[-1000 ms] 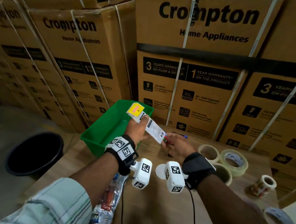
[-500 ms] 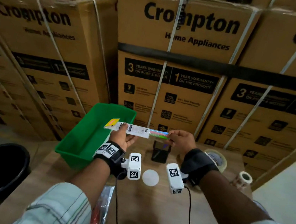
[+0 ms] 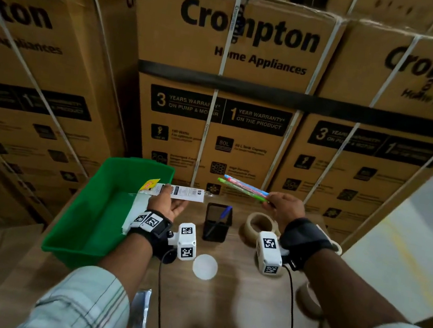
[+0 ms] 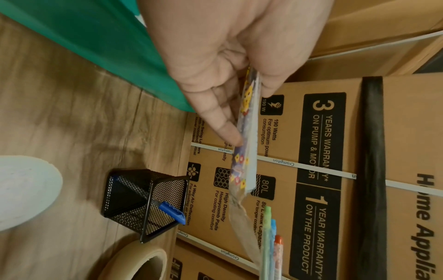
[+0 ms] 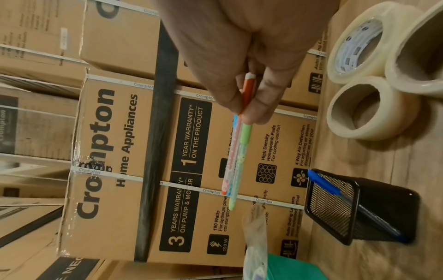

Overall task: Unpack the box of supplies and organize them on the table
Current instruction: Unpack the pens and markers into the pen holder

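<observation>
Stacked Crompton cartons [image 3: 222, 85] wall off the far edge of our wooden table [image 3: 227, 321]. Head view: half a second ago both our hands met on one pack; now they are apart. Our left hand [image 3: 164, 205] pinches the pen wrapper [image 3: 176, 193] over the near corner of the green bin [image 3: 105, 211]. Our right hand [image 3: 285, 207] grips three pens [image 3: 245, 188], lifted clear above the mesh pen holder [image 3: 216, 224], which stands between the wrists with open tabletop before it. Tape rolls [image 3: 259, 224] sit just right of the holder.

Left wrist view: thumb and fingers [image 4: 223, 125] clamp the wrapper's edge; its loose end hangs near the pen tips [image 4: 271, 236]. Bin wall touches nothing else.

Right wrist view: fingertips [image 5: 254, 111] squeeze the pens by their rear ends, tips pointing toward the wrapper. A blue pen [image 5: 335, 191] leans in the holder, well apart from the tape rolls.
</observation>
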A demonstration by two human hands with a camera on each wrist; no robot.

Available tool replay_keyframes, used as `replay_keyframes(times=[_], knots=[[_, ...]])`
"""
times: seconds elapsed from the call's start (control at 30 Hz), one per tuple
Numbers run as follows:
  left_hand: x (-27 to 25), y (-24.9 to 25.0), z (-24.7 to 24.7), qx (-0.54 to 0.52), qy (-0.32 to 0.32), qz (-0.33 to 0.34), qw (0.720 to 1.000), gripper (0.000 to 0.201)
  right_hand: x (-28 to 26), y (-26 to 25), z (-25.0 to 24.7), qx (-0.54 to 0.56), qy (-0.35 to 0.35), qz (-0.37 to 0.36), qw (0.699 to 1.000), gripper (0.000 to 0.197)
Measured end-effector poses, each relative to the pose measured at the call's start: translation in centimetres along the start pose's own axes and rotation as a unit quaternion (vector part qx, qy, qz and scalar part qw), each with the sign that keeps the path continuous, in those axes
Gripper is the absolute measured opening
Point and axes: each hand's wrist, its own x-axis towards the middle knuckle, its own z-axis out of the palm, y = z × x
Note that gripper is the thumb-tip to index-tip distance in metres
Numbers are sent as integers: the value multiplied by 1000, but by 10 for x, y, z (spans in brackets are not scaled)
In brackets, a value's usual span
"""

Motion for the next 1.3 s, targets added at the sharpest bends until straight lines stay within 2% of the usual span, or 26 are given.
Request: replay_keyframes(times=[0.1,0.2,0.27,0.33,0.4,0.5,0.7,0.77,0.87,0.97,1.1,1.3], knots=[[5,-3,1,6,-3,-9,1000,32,10,2,4,-51,19,-15,998,24],[9,-5,-2,10,1,-16,1000,30,20,5,8,-206,42,-60,976,14],[13,-5,-5,6,6,-12,1000,34,18,1,12,-336,41,-111,934,7],[19,-3,-9,-2,8,-8,1000,29,15,-2,19,-425,9,-157,891,11],[24,-1,-12,-5,4,-7,1000,19,14,-2,30,-484,-34,-171,857,14],[30,2,-13,-3,5,-4,1000,17,18,3,47,-553,-76,-185,809,14],[37,1,-15,5,11,-2,1000,20,26,7,72,-618,-123,-211,747,9],[37,0,-14,8,4,-4,1000,18,31,10,77,-636,-151,-224,723,9],[38,-3,-12,13,3,-8,1000,26,36,11,88,-665,-197,-220,686,7],[42,-5,-11,16,11,-9,1000,25,38,11,102,-685,-227,-215,659,14],[47,-3,-14,19,15,-5,1000,16,44,17,118,-706,-253,-210,627,17],[55,2,-20,14,23,-2,1000,15,57,29,136,-720,-283,-207,599,18]])
